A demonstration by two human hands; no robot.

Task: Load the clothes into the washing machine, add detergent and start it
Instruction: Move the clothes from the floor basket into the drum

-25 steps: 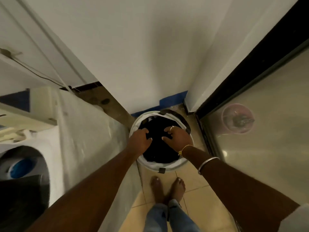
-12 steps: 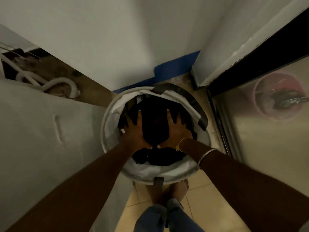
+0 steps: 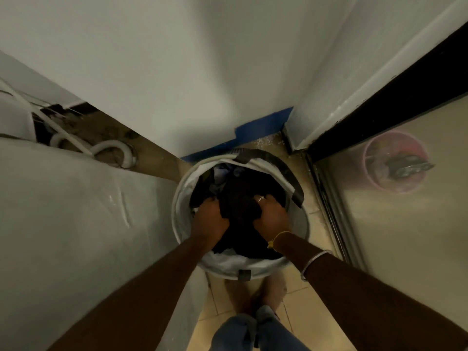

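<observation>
Both hands reach down into a round white fabric laundry hamper standing on the tan tiled floor just beside the white side of the washing machine. The left hand and the right hand each have their fingers curled shut into the heap of dark clothes that fills the hamper, bunching a fold of black cloth between them.

Dim corner of white walls with blue tape at the base, beige tiled floor, frosted glass door at right.
</observation>
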